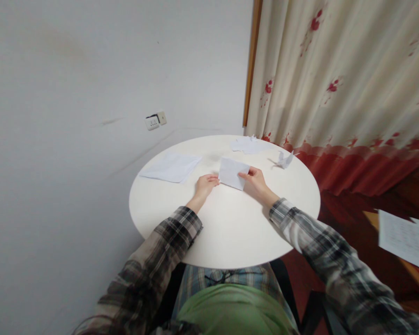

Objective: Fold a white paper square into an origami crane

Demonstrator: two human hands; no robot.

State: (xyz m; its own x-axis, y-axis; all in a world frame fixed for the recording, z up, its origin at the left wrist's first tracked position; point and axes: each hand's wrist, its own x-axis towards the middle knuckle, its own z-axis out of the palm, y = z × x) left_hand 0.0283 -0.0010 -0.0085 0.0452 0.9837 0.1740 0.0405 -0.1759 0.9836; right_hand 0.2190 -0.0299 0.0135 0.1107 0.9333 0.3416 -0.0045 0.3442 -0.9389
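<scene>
A small white sheet of paper [232,172], roughly square, is held up at a tilt over the middle of the round table. My right hand [254,180] pinches its right edge, with the thumb on the near face and the fingers behind. At the sheet's lower left corner, my left hand [206,184] has its fingertips closed together on the edge. Beyond my right hand stands a folded paper crane [285,160]. Left of my hands lies a stack of white paper [172,167].
The white round table [216,237] stands against the wall. More white paper pieces [246,144] lie at its far edge. A wall socket [152,122] is at the left, and a flowered curtain [328,83] hangs at the right. Printed sheets [403,237] rest on a wooden surface at the lower right.
</scene>
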